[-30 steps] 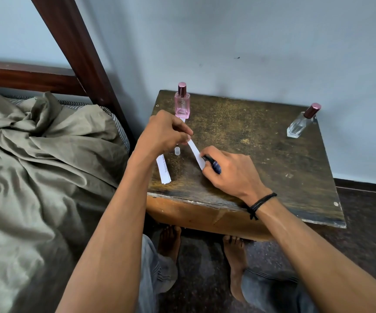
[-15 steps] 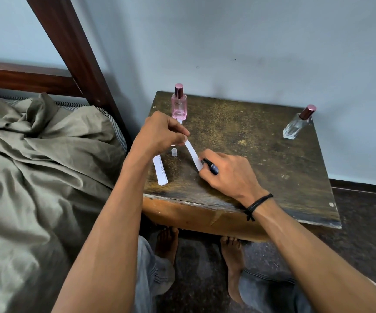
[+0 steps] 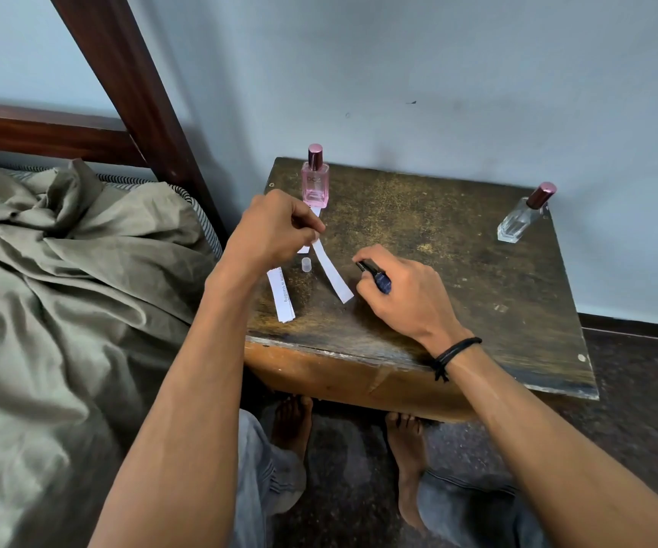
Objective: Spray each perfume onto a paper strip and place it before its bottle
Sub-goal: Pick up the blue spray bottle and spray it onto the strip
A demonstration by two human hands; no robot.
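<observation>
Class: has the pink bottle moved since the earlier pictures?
No. The pink bottle stands at the table's back left corner as before, equally far behind the cap.

The right grip [image 3: 402,298], curled round the small dark bottle [image 3: 377,276], has drawn off toward the right of the frame. A second ago its fingertips lay against the lower end of the paper strip [image 3: 331,274]. Now a narrow gap of bare surface [image 3: 458,239] shows between them. That lower end is now uncovered, so more of the strip's length is in view. The left grip [image 3: 276,227], pinching the strip's upper end, has shifted very slightly toward the left of the frame, away from the pink bottle [image 3: 314,185].
</observation>
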